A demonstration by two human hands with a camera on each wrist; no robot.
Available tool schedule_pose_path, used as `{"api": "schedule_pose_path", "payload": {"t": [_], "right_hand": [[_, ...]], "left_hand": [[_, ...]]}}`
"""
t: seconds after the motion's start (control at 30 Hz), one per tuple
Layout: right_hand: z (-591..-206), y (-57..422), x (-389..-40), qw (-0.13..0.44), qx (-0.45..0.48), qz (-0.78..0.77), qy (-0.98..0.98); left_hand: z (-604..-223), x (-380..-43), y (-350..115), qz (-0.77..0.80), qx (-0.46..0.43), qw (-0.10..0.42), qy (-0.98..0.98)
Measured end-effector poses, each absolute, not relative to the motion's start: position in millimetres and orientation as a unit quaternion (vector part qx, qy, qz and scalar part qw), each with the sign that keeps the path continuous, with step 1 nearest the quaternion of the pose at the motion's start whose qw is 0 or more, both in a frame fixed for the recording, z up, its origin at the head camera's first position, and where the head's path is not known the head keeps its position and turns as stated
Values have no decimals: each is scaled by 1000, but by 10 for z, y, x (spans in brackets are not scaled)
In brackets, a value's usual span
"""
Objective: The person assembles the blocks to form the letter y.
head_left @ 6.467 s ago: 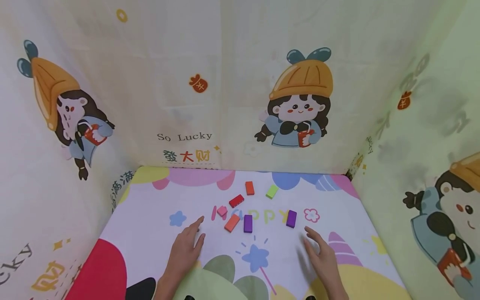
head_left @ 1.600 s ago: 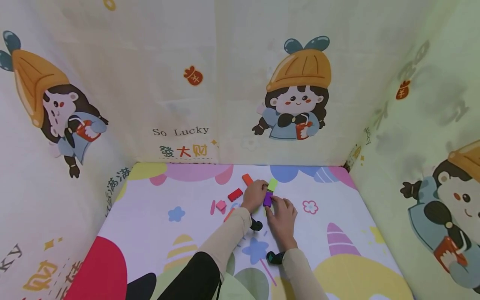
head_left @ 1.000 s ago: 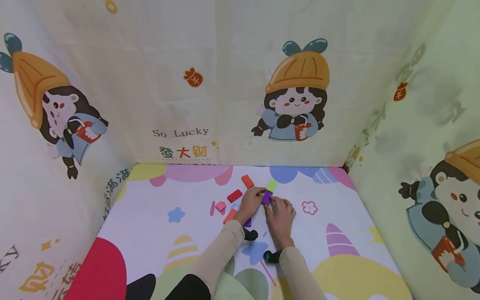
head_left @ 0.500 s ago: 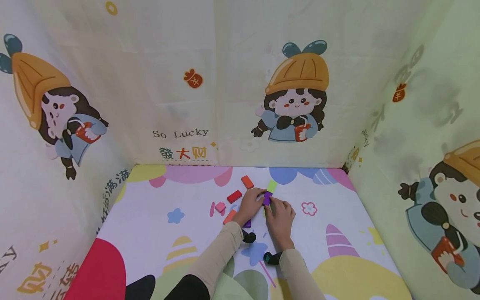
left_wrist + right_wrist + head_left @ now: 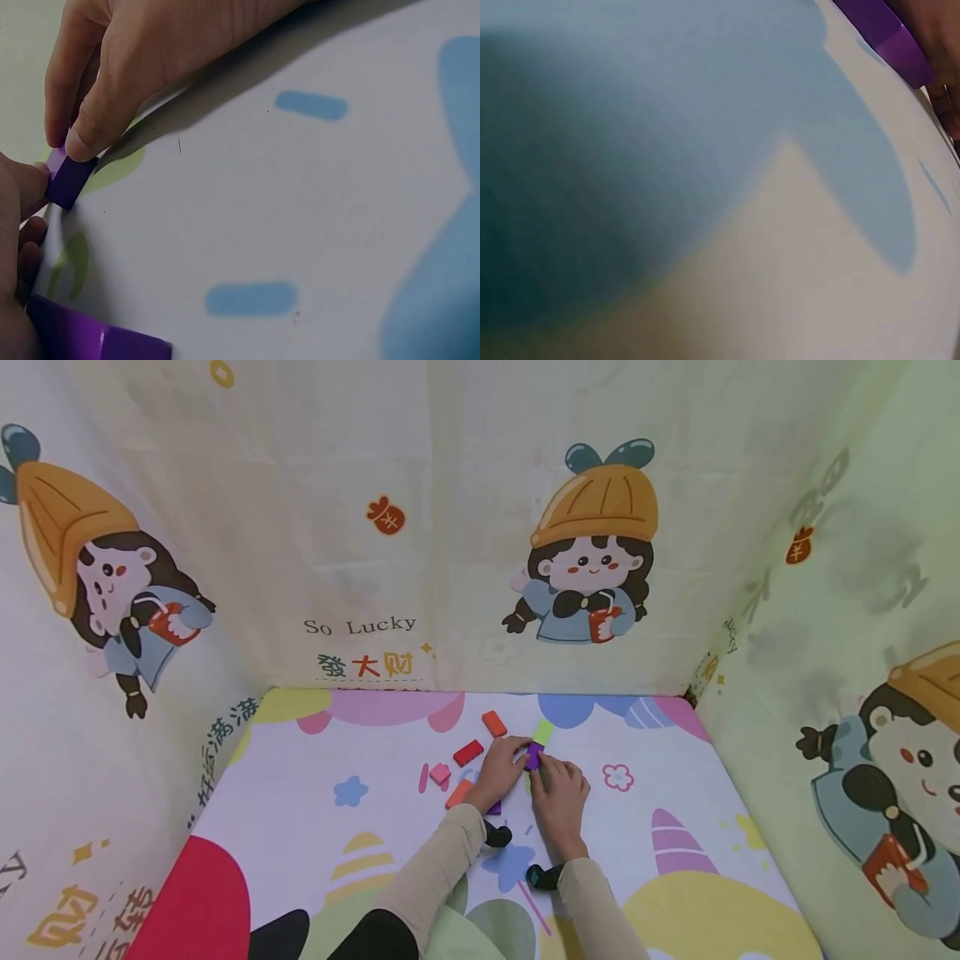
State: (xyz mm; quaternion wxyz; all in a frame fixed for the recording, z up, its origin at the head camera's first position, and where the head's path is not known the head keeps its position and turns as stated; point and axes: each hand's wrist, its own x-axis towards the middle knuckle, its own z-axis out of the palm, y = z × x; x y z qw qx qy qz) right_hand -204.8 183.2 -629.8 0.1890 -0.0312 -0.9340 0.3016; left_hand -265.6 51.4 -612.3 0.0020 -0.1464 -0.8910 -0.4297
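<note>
A purple block [image 5: 534, 756] stands in line with a lime green block [image 5: 544, 731], close against its near end. My right hand [image 5: 562, 797] pinches the purple block between thumb and fingers; the left wrist view shows these fingertips [image 5: 81, 146] on it. From the other side my left hand [image 5: 504, 770] holds the same block at its upper left, a fingertip pressed to its side. A second purple block [image 5: 494, 807] lies partly hidden under the left wrist, and shows large in the left wrist view.
Left of the hands lie an orange-red block [image 5: 494, 723], a red block [image 5: 468, 753], a small pink block [image 5: 440, 773] and a coral block [image 5: 459, 793], partly behind the left forearm. Printed cloth walls [image 5: 480, 527] enclose the table [image 5: 292, 827] at back and sides.
Earlier both hands were apart and empty. The right-hand purple block has moved left to the green one, and the orange-red block has turned. Over the last second the hands barely move.
</note>
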Motion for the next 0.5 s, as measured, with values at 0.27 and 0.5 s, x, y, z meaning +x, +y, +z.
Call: {"api": "schedule_pose_path", "payload": {"t": [0.27, 0.5], "right_hand": [[-6304, 1810, -2051, 192, -25, 304, -933], [-6321, 1829, -2068, 194, -58, 336, -920]], "left_hand": [[-6085, -2636, 525, -440, -127, 4, -889], [-6040, -2626, 620, -422, -118, 17, -899]]}}
